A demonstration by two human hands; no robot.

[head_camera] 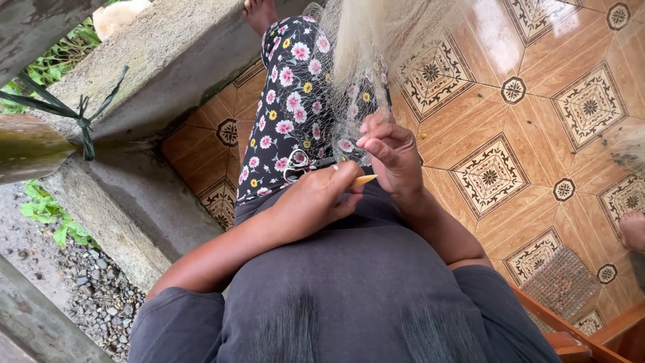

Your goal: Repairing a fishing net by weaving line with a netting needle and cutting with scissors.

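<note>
A rough, weathered concrete ledge (154, 60) runs along the left, with a green strap (84, 124) knotted on a post. The left hand (316, 202) is closed around a slim, pale yellow netting needle (363, 179), whose tip points right. Fine, translucent white fishing net (349, 60) drapes over the flowered black trousers (285, 114) on the lap. The right hand (393, 154) pinches the mesh with curled fingers, just beside the needle. Glossy orange patterned tiles (537, 134) cover the floor to the right.
</note>
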